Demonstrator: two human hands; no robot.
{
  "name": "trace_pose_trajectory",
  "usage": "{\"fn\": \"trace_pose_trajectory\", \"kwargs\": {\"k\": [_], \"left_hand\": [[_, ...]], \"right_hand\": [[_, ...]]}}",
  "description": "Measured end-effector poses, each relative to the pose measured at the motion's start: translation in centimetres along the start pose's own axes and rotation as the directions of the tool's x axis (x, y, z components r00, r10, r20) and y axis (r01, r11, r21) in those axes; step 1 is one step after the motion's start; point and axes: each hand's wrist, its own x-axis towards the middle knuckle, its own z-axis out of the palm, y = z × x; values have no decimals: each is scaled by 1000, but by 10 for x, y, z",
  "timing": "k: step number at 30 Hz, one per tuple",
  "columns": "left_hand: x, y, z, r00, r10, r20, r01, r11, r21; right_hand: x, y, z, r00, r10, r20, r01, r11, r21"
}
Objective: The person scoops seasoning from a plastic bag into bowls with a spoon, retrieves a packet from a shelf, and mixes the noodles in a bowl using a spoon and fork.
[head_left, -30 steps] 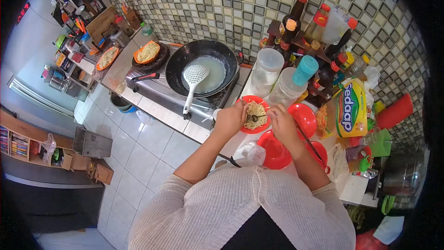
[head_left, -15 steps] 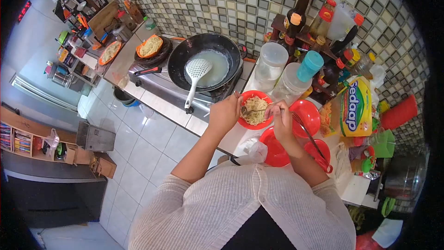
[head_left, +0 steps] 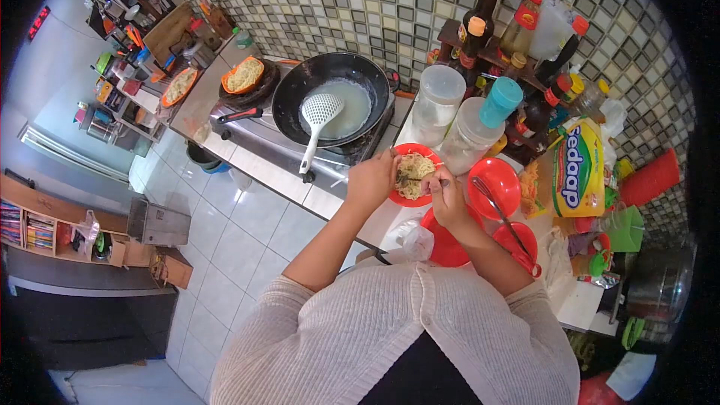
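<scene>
Cooked noodles (head_left: 414, 169) fill a red bowl (head_left: 427, 149) at the counter's front. My left hand (head_left: 373, 182) is closed at the bowl's left rim around a thin metal utensil; only a bit of its handle shows, so its kind is hard to tell. From the right, my right hand (head_left: 448, 201) grips a metal spoon (head_left: 407, 178) that reaches into the noodles, partly hidden by them. Two more red bowls, one behind (head_left: 495, 184) and one under my right forearm (head_left: 444, 244), stand close by. A whisk (head_left: 504, 217) lies across the red bowls to the right.
On the stove, a black wok (head_left: 289, 105) holds cloudy liquid and a white slotted ladle (head_left: 322, 111). Noodles sit on orange plates (head_left: 259, 84) farther left. Clear jars (head_left: 437, 105), sauce bottles (head_left: 484, 7) and a yellow Sedaap pack (head_left: 579, 169) crowd the back right.
Both hands have shifted slightly at the bowl, and the spoon has moved a little right within the noodles. The red bowl has moved marginally; both hands keep their grip.
</scene>
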Motion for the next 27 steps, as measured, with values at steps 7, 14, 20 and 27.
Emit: {"fn": "trace_pose_trajectory", "kwargs": {"k": [7,14,20,27], "left_hand": [[-4,-4,0,999,-23,46,20,998,53],[-10,-8,-7,998,-53,24,53,999,10],[-14,-13,-16,994,-102,31,102,995,14],[-10,-14,-22,993,-120,-3,119,991,-55]], "right_hand": [[-2,-6,-13,996,35,-78,-37,999,-26],[8,-19,-23,991,45,-125,-51,997,-49],[12,-25,-29,976,112,-186,-112,994,15],[4,-25,-25,970,-30,-241,25,999,-24]]}}
